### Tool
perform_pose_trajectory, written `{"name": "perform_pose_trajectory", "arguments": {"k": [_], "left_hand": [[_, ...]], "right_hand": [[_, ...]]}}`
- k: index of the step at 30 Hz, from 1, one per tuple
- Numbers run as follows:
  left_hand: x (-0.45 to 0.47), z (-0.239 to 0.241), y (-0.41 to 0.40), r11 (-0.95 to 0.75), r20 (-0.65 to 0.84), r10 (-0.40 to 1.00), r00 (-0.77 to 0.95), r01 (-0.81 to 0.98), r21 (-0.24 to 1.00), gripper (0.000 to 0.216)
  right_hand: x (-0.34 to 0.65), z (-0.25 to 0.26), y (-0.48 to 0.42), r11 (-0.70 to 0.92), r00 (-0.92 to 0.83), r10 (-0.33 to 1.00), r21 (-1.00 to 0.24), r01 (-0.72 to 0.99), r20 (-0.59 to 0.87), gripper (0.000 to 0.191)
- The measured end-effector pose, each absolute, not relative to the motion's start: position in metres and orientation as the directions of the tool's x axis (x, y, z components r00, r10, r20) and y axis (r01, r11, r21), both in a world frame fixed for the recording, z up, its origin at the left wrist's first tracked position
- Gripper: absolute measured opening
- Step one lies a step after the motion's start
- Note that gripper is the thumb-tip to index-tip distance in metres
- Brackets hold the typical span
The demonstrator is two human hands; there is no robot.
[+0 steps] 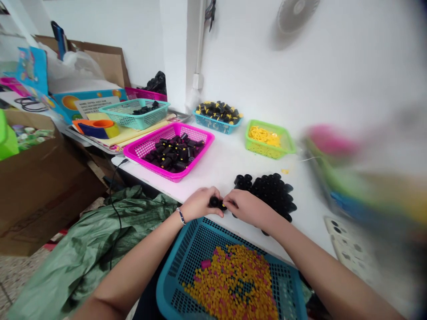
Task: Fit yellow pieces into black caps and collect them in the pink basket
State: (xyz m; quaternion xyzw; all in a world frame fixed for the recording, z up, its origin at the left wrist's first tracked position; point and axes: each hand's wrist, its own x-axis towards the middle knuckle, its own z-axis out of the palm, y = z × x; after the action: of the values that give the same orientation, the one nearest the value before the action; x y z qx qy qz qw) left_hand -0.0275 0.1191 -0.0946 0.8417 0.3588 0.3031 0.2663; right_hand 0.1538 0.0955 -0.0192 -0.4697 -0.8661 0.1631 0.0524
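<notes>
My left hand (200,202), with a bracelet at its wrist, is closed around a couple of short black plastic cylinders (214,202) just above the table's front edge. Against them, the thumb and fingertips of my right hand (245,205) pinch a small yellow piece (223,205), mostly covered by the fingers. Behind my right hand, a tight cluster of black cylinders (271,193) stands on the white table (230,155). Below my forearms sits a teal basket (178,262) holding many small yellow-orange and pink pieces (233,275).
On the table are a pink basket (133,153) of black cylinders with yellow bits, a blue basket (213,123) of black-and-yellow pieces and a green basket (270,152) of yellow parts. Blurred baskets (353,169) crowd the right. Cardboard box (40,191) and green sheeting (83,258) lie left.
</notes>
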Motion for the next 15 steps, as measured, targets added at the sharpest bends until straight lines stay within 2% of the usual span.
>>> {"name": "perform_pose_trajectory", "arguments": {"k": [8, 15], "left_hand": [[-0.030, -0.099, 0.124, -0.641, 0.330, 0.730, 0.598, 0.432, 0.635, 0.050], [-0.031, -0.097, 0.121, -0.629, 0.319, 0.743, 0.588, 0.451, 0.634, 0.050]], "right_hand": [[0.149, -0.007, 0.118, 0.285, -0.429, 0.863, -0.443, 0.850, -0.269, 0.021], [0.144, 0.005, 0.141, 0.162, -0.350, 0.820, -0.404, 0.900, -0.452, 0.023]]}}
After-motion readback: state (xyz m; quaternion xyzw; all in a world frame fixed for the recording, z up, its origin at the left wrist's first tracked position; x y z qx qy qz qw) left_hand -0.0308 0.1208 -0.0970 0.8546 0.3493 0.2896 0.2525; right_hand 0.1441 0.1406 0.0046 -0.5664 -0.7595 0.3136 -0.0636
